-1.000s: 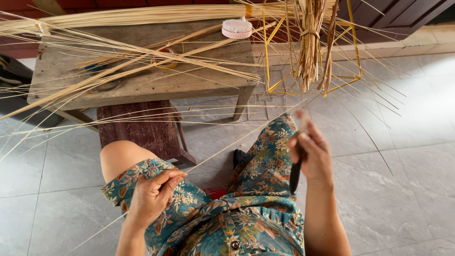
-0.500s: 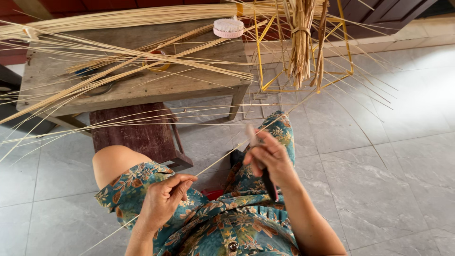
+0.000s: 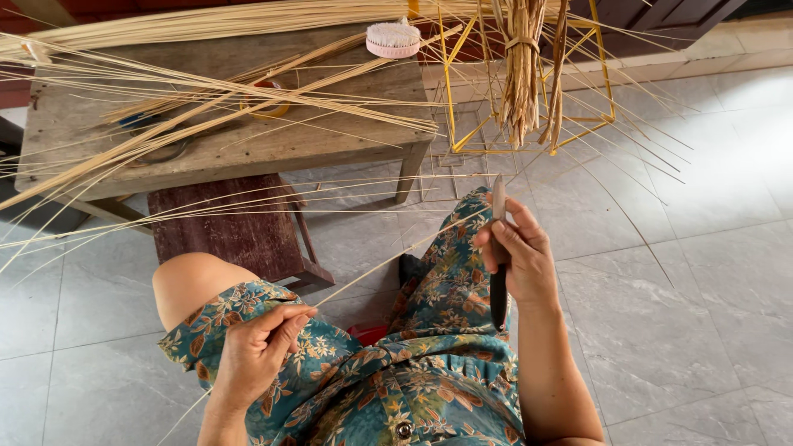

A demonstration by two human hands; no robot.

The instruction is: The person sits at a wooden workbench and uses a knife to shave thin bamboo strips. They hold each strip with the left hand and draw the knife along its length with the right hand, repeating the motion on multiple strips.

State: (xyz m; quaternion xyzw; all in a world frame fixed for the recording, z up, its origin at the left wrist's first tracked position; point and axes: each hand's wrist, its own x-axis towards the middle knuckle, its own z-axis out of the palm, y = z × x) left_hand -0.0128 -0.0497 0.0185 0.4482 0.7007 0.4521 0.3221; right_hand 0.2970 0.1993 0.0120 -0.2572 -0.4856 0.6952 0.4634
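The left hand pinched 1 thin bamboo strip taut across the lap; beyond those fingers, the right hand gripped a knife, blade upright against the strip for shaving.

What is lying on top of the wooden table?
On the wooden table: long pale reed strips, a pink brush and a tape roll. The strips partly cover a dark tool, unidentifiable.
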